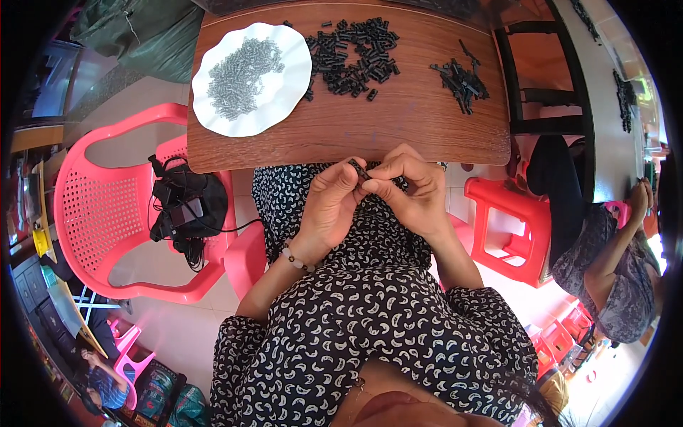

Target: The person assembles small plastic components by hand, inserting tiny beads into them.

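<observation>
Just off the near edge of the wooden table (pixel 427 146), both hands meet over my lap around a small black plastic piece (pixel 358 169). My left hand (pixel 331 203) pinches it between thumb and fingers. My right hand (pixel 416 186) closes thumb and forefinger at its lower right end; whether a second small part sits there is hidden by the fingertips. On the tabletop lie a heap of short black plastic pieces (pixel 359 53) and, at the right, a smaller pile of thin black strips (pixel 464 82). A white wavy-rimmed plate (pixel 245 127) at the left holds many small metal springs (pixel 245 75).
A pink plastic chair (pixel 107 185) at my left carries a black bag with cables (pixel 191 210). Red stools (pixel 509 228) stand at the right, near a black-framed chair (pixel 548 117). Another person (pixel 612 285) sits at a table on the far right; someone else (pixel 107 377) sits lower left.
</observation>
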### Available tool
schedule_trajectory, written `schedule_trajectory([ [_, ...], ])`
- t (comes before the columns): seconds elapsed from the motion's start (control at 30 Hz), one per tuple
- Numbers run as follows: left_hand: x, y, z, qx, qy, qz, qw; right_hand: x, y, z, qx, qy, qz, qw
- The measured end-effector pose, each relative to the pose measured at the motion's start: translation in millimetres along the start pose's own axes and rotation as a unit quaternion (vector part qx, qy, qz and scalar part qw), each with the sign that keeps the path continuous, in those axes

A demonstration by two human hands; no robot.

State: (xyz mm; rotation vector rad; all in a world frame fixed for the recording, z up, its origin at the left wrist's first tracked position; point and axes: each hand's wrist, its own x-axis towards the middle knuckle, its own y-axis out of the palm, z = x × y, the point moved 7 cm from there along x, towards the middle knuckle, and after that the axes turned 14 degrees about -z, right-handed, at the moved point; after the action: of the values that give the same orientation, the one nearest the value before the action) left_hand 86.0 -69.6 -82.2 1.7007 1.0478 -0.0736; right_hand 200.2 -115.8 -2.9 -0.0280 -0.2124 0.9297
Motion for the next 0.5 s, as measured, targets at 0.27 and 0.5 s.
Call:
schedule_trajectory([
  [0.27, -5.1, 5.6, -7.0, 0.038, 0.042, 0.0, 0.998, -1.6, -1.7, 14.3, -0.033, -0.05, -0.026, 0.998],
  [0.5, -10.0, 12.6, -8.5, 0.04, 0.039, 0.011, 0.998, -3.7, -2.6, 20.6, -0.058, -0.056, -0.03, 0.996],
])
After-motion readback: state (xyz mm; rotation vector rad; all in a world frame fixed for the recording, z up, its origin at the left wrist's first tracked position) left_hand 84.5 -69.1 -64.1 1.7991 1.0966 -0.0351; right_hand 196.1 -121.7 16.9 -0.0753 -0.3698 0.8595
